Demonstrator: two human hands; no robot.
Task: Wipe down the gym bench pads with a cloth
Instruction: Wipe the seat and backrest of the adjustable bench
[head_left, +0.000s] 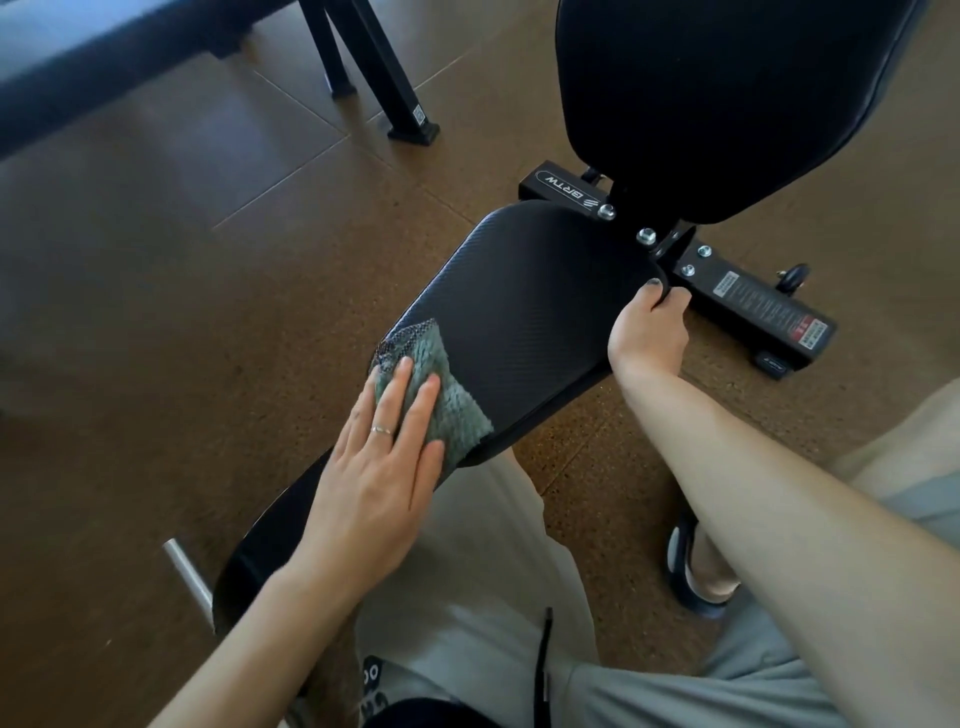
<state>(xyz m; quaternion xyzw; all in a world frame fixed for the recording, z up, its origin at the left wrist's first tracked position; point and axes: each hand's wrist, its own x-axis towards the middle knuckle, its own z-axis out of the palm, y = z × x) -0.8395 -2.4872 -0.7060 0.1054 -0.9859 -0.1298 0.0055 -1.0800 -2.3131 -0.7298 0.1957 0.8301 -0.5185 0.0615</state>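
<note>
The black seat pad (524, 306) lies tilted above the cork floor (156, 260). The right hand (649, 327) clenches the pad's far corner. The left hand (384, 457), fingers flat and released, presses the green cloth (447, 410) onto the pad's near-left edge.

left hand (382, 467) flat on cloth (447, 410), seat pad (524, 312)

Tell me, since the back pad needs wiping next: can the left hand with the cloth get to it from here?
Probably yes. The left hand presses the cloth flat on the seat pad, and the back pad rises just beyond it with nothing between. The right hand only grips the seat's far edge.
</note>
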